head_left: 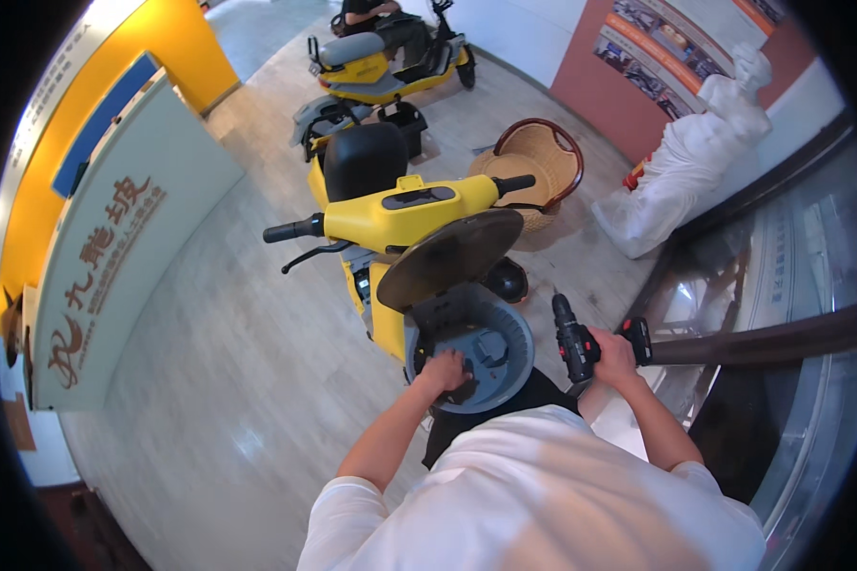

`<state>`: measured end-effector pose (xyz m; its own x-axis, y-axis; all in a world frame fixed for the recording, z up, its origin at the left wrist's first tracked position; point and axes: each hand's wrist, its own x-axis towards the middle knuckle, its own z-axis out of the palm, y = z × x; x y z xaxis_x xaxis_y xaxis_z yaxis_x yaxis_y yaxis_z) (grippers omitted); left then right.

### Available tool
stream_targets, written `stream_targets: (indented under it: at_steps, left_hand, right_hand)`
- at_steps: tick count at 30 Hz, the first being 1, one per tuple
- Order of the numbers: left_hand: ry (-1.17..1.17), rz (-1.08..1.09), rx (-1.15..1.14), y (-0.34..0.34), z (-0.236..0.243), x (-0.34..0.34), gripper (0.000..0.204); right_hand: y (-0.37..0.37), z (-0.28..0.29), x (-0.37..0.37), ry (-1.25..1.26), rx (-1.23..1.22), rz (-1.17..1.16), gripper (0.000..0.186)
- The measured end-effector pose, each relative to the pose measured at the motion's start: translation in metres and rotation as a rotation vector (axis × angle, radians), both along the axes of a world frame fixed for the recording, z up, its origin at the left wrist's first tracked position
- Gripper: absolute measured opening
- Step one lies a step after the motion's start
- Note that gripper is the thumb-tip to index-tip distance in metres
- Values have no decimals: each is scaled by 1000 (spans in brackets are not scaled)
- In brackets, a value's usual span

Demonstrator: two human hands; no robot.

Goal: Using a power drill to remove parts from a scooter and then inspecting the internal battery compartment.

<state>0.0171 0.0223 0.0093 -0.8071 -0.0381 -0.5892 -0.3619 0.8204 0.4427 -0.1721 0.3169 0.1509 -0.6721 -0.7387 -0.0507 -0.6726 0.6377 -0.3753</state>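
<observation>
A black cordless drill point(573, 344) with red accents, pointing forward, is held up near the right edge of a round, ribbed grey tub point(520, 354) — open, its dark lid point(448, 263) raised at the far edge — on the front of a yellow scooter point(364, 226).

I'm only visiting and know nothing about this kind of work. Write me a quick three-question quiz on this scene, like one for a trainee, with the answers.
1. Which hand holds the drill?
2. True or false: the white statue stands to the left of the nearest yellow scooter in the picture.
3. Where is the left hand?
A) On a handlebar
B) At the blue-gray tub
C) On the person's shirt

Key:
1. The right hand.
2. False; it stands to the right.
3. B
</observation>
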Motion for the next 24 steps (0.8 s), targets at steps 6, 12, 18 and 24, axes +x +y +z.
stream_targets:
  at_steps: [6, 12, 18, 24]
  left_hand:
    - [-135, -136, 97, 33, 0, 18, 66]
    - [246, -74, -187, 89, 38, 45, 28]
    - [76, -75, -315, 101, 36, 39, 16]
    - [215, -70, -401, 92, 34, 58, 11]
  right_hand:
    - [57, -3, 25, 42, 46, -180, 45]
    - [93, -56, -1, -163, 105, -176, 47]
    - [106, -111, -77, -261, 99, -46, 46]
    - [137, -129, -150, -320, 107, -14, 47]
